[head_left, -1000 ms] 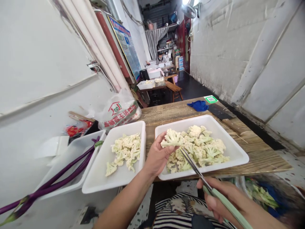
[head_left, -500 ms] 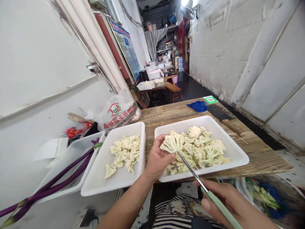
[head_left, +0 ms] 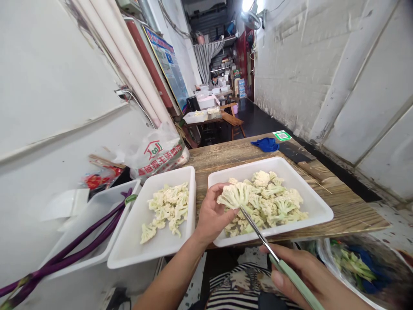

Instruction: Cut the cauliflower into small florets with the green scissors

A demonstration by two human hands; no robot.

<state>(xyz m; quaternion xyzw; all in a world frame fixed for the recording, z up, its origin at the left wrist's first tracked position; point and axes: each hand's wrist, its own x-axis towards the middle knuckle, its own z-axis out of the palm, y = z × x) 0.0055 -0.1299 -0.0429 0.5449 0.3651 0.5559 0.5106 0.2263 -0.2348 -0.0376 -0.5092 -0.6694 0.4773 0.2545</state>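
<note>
My left hand [head_left: 214,215] pinches a pale cauliflower floret [head_left: 235,194] between thumb and fingers, above the near-left part of the right white tray [head_left: 318,217]. In my right hand [head_left: 300,265] is a slim knife [head_left: 258,232] with a light green handle, seen nearly edge-on. Its tip touches or almost touches the base of the floret's stalk. Many cut cauliflower florets [head_left: 284,202] lie heaped in the tray under and beyond the held one. Smaller florets [head_left: 169,202] sit in the left white tray [head_left: 129,241].
Long purple eggplants [head_left: 74,254] lie across another white tray [head_left: 93,206] at far left. A printed plastic bag [head_left: 158,150] stands behind. On the wooden table [head_left: 213,150] are a blue cloth [head_left: 266,144] and a cleaver [head_left: 311,171]. Trimmings fill a bin [head_left: 355,267] at lower right. A person [head_left: 215,81] sits far back.
The view has shifted slightly. Both hands keep nearly the same pose, with the knife tip still at the floret's stalk.
</note>
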